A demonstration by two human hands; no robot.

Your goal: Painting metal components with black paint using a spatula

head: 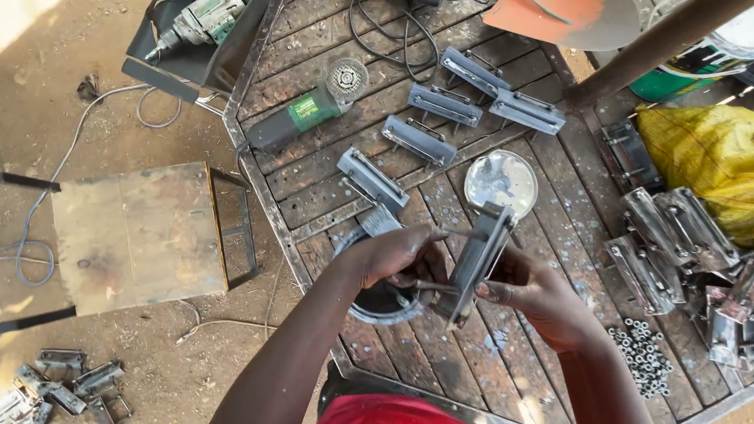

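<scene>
No signs or screens in your view. Labels: green rectangular label [303, 109] on the grinder body, table top-left of centre. Drill [204, 18] in the dark tray, far top-left, carries a pale grey-green plate on its side, too small to make out. Green bucket [687, 67], top right behind the brown pole, has a dark band label with white patches, mostly hidden. Packages: yellow sack [737, 167] slumped at the table's right edge, crumpled, plain as far as you can tell.
</scene>
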